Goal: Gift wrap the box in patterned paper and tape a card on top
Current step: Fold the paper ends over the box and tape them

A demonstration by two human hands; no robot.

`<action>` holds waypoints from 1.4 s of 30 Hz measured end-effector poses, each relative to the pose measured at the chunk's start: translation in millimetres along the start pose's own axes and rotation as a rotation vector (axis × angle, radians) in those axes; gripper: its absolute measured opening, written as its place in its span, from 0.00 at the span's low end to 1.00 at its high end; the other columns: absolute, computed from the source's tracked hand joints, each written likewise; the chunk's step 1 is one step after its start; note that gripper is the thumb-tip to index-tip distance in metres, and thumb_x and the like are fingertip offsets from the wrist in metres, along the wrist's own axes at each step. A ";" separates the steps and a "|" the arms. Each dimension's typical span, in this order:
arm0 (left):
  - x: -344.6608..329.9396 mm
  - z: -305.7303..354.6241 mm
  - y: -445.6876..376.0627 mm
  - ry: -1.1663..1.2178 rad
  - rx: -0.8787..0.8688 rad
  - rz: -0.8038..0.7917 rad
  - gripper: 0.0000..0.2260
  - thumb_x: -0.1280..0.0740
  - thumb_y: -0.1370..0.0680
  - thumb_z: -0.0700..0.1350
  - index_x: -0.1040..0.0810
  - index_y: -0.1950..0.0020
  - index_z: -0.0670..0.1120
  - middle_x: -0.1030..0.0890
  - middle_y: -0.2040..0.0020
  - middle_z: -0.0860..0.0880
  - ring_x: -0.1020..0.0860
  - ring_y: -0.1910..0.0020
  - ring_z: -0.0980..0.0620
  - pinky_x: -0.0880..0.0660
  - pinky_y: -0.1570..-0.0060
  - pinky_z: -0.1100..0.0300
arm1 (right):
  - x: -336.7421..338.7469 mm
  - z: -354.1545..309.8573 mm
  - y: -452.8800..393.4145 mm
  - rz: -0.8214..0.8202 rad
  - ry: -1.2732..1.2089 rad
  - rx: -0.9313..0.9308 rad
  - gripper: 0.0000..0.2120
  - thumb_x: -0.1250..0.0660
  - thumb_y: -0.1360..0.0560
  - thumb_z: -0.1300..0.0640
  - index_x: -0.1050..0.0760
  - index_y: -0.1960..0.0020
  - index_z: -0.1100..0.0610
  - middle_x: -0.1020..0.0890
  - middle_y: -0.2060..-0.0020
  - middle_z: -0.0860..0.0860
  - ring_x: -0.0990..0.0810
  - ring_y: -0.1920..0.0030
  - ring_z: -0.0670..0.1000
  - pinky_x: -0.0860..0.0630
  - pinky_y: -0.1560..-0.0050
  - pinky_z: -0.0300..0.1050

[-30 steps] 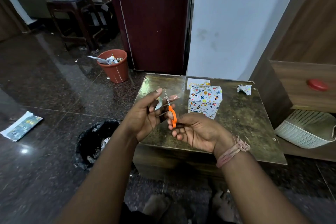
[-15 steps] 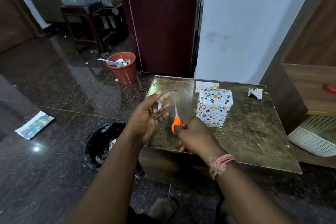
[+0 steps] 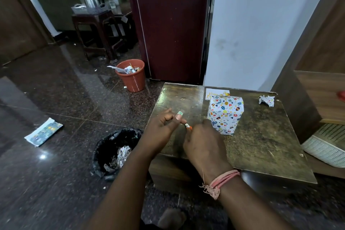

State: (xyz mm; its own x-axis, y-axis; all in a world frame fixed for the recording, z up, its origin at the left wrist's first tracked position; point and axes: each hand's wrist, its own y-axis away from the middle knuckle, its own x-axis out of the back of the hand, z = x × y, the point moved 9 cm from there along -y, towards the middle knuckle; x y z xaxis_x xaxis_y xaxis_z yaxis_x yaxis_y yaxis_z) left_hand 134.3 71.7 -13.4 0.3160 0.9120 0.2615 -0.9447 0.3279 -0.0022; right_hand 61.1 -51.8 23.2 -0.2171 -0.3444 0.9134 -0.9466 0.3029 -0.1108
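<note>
Wrapped box stands near surface far edge, card behind it. Left hand grip pinches tape piece; right hand curled round scissors. Taping step: next, card onto box top.

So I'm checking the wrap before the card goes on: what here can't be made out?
- Scissors, head view: only an orange tip shows; the right hand covers the rest.
- Card, head view: the wrapped box hides its near part; print too small to read.
- Tape piece on the left hand: small and blurred.
- Box's far sides and bottom: turned away.
</note>
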 end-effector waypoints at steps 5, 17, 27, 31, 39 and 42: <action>0.3 9.3 3.2 -0.048 -0.032 -0.054 0.08 0.32 0.19 0.53 0.13 0.52 0.64 0.29 0.23 0.51 0.36 0.24 0.63 0.39 0.22 0.48 | -0.8 -2.5 -15.0 0.080 -0.571 0.036 0.12 0.39 0.17 0.57 0.26 0.35 0.57 0.23 0.41 0.52 0.23 0.40 0.51 0.27 0.37 0.45; 4.5 14.4 9.8 -0.012 -0.039 -0.028 0.11 0.31 0.19 0.47 0.13 0.57 0.57 0.22 0.29 0.52 0.29 0.28 0.62 0.33 0.30 0.60 | -6.5 12.4 -15.8 0.029 -1.134 -0.237 0.07 0.29 0.22 0.60 0.17 0.58 0.54 0.16 0.68 0.49 0.20 0.71 0.47 0.26 0.71 0.39; -0.6 17.8 11.2 -0.029 -0.189 0.041 0.09 0.32 0.18 0.44 0.15 0.56 0.51 0.15 0.45 0.54 0.21 0.37 0.58 0.26 0.34 0.49 | -29.6 11.0 -6.3 -0.019 -1.662 -0.544 0.05 0.31 0.23 0.71 0.20 0.57 0.68 0.19 0.70 0.59 0.20 0.74 0.49 0.23 0.73 0.36; 4.4 19.1 12.9 0.015 -0.197 0.058 0.08 0.34 0.17 0.45 0.15 0.50 0.49 0.14 0.50 0.52 0.17 0.45 0.50 0.23 0.42 0.50 | -34.7 8.2 -6.4 -0.093 -1.778 -0.584 0.05 0.30 0.23 0.71 0.22 0.48 0.71 0.18 0.67 0.60 0.21 0.72 0.49 0.22 0.72 0.37; 8.1 -12.1 -1.0 -0.389 -0.153 0.134 0.06 0.31 0.22 0.47 0.14 0.50 0.49 0.18 0.37 0.48 0.23 0.33 0.50 0.26 0.33 0.51 | -35.4 15.2 -5.6 -0.041 -1.526 -0.509 0.08 0.35 0.21 0.72 0.26 0.43 0.68 0.22 0.68 0.58 0.25 0.76 0.48 0.24 0.78 0.41; 9.5 -19.7 -2.1 -0.691 -0.111 0.182 0.07 0.29 0.23 0.48 0.13 0.47 0.53 0.17 0.42 0.45 0.22 0.38 0.43 0.28 0.33 0.44 | -35.7 19.0 -7.9 -0.057 -1.505 -0.518 0.06 0.37 0.21 0.73 0.25 0.45 0.70 0.24 0.67 0.58 0.26 0.78 0.48 0.26 0.80 0.41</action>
State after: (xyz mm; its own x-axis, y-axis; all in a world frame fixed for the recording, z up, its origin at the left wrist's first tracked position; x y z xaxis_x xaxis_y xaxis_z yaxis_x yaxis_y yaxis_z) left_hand 141.0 84.5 -29.9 -0.0076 0.6027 0.7979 -0.9509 0.2425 -0.1923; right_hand 71.7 -58.8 -15.9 -0.5102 -0.7957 -0.3265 -0.8496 0.4073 0.3351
